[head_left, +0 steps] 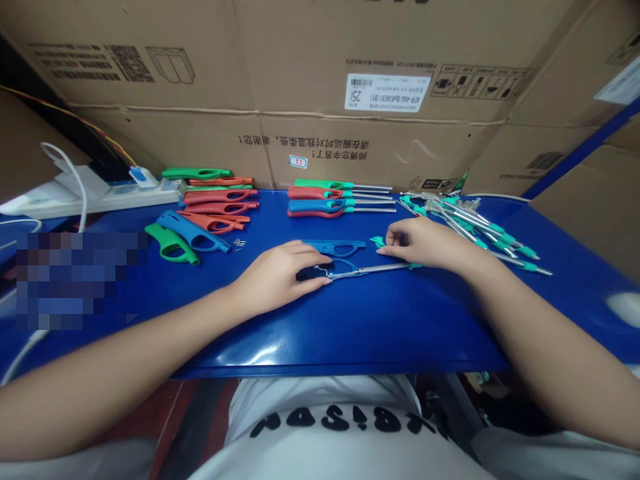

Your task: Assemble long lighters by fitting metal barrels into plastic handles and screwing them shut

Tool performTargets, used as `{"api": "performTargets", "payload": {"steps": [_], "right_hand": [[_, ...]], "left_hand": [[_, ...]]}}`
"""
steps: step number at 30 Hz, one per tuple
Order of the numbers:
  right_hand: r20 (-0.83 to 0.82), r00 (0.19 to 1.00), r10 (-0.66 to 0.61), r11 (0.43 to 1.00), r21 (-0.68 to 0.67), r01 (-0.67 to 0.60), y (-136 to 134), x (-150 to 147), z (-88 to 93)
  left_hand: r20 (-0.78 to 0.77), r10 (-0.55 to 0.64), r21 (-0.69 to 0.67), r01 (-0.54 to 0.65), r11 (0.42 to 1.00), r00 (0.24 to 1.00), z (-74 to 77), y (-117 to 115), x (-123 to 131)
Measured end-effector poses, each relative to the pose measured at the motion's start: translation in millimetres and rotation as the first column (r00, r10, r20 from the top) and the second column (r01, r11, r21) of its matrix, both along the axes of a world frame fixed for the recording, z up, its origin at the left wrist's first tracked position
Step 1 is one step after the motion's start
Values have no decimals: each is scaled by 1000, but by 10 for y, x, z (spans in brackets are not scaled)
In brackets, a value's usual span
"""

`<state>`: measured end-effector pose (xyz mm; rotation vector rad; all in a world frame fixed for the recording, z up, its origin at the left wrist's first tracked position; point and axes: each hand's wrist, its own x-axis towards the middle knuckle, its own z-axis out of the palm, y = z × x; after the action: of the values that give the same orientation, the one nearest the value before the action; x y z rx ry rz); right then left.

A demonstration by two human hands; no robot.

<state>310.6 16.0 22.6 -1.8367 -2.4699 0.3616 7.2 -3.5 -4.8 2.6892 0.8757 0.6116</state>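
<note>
Near the middle of the blue table, my left hand has its thumb and fingers round the handle end of a blue lighter shell, with a thin wire by the fingertips. A metal tube extends right from that shell, a green piece near its far end. Just behind lies another blue shell half. My right hand, above the tube's right end, pinches a small green part between thumb and fingers.
Green, red, orange and blue shells lie back left beside small screws. Lighters with tubes lie at the back middle, metal rods at right. Behind stand cardboard and a power strip.
</note>
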Motion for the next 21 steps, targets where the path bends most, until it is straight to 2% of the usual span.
{"api": "performTargets", "payload": {"steps": [2,5,7,9,11,16,21], "right_hand": [[62,996,60,998,18,-62,-23,14,18],[99,985,142,980,127,-154,-85,-7,73],[8,966,257,947,199,-253,-137,-55,112],[-104,911,399,899,242,-366,-189,-124,133],[-160,858,487,860,257,-441,-235,-201,125],[-87,837,541,834,186,-520,-298,-333,44],[-92,835,542,833,192,-519,-299,-353,2]], "left_hand": [[24,-15,-20,15,1000,1000,-20,18,-4],[56,-29,-37,31,999,998,-41,34,-9],[62,-30,-45,33,998,998,-43,33,-8],[64,-22,-61,26,998,998,-36,24,-5],[77,-5,-78,11,997,997,-24,11,0],[85,18,-103,-9,995,996,4,-14,13],[87,26,-114,-16,993,996,12,-20,18]]}}
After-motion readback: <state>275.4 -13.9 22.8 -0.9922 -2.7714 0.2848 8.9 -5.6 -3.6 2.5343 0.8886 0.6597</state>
